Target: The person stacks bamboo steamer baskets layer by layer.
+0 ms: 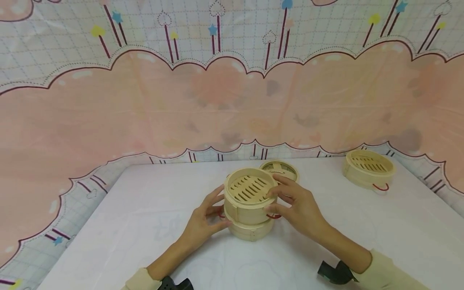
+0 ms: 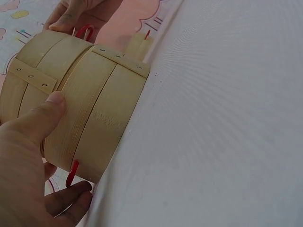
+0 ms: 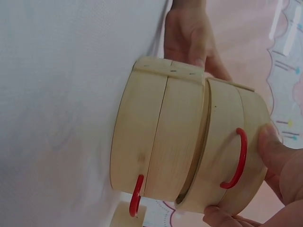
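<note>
Two round bamboo steamer baskets are stacked in front of me: the upper basket (image 1: 250,209) with a slatted base showing inside, and the lower basket (image 1: 251,233) standing on the table. My right hand (image 1: 299,207) grips the upper basket, thumb on its side wall and fingers at its far rim. My left hand (image 1: 203,217) holds the stack from the left, its thumb at the seam between the tiers. The right wrist view shows the upper basket sitting slightly tilted, with a narrow gap at the seam. Red handles (image 3: 242,158) stick out from the sides.
Behind the stack lies a round bamboo piece (image 1: 280,167) with a band across it, partly hidden. Another slatted steamer basket (image 1: 367,169) with a red handle stands at the back right. A white-covered table (image 1: 163,189) meets a patterned cloth backdrop (image 1: 181,108).
</note>
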The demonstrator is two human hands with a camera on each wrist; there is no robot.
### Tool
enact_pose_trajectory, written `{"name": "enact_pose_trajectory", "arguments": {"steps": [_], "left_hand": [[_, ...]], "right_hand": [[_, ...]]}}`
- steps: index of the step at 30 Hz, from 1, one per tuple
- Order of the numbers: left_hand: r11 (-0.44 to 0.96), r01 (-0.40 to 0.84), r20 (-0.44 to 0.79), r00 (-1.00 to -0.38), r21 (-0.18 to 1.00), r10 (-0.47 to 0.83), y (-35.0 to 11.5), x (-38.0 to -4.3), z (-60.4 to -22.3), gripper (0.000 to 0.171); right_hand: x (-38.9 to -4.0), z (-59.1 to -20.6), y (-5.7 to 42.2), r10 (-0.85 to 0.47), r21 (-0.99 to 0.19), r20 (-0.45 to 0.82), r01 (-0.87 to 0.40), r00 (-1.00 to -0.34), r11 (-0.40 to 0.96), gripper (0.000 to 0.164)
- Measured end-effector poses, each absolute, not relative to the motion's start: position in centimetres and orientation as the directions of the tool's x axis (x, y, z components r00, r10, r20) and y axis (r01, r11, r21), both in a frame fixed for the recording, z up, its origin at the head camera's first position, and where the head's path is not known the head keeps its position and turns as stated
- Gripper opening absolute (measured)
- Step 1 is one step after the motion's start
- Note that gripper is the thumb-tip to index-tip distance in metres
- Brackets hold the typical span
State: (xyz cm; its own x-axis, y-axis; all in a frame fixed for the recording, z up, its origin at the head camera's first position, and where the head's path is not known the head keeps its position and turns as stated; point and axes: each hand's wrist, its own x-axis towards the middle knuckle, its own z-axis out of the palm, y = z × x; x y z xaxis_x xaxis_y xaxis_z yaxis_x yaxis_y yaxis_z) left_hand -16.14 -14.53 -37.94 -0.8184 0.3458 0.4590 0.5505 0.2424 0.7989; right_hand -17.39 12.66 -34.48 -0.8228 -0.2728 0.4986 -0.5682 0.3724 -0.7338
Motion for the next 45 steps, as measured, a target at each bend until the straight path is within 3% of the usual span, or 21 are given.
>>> {"name": "enact_pose_trajectory", "arguments": {"steps": [26,36,45], "left_hand": [[0.258,0.565,0.482,-0.815,0.784,0.321,-13.9,-15.8,-38.4,0.080],[0.279,0.611,0.526,-0.787,0.741,0.323,-14.1,-16.0,-38.4,0.079],[0.282,0.640,0.558,-0.765,0.715,0.323,-14.4,-17.2,-39.9,0.083]], "right_hand": [[-17.0,-35.4,13.2,-0.361,-0.685,0.525,-0.635,-0.770,0.357,0.027],[-16.7,-36.0,13.6,-0.406,-0.694,0.479,-0.619,-0.778,0.367,0.059],[-16.8,-36.5,13.4,-0.377,-0.704,0.489,-0.611,-0.787,0.362,0.066]]}}
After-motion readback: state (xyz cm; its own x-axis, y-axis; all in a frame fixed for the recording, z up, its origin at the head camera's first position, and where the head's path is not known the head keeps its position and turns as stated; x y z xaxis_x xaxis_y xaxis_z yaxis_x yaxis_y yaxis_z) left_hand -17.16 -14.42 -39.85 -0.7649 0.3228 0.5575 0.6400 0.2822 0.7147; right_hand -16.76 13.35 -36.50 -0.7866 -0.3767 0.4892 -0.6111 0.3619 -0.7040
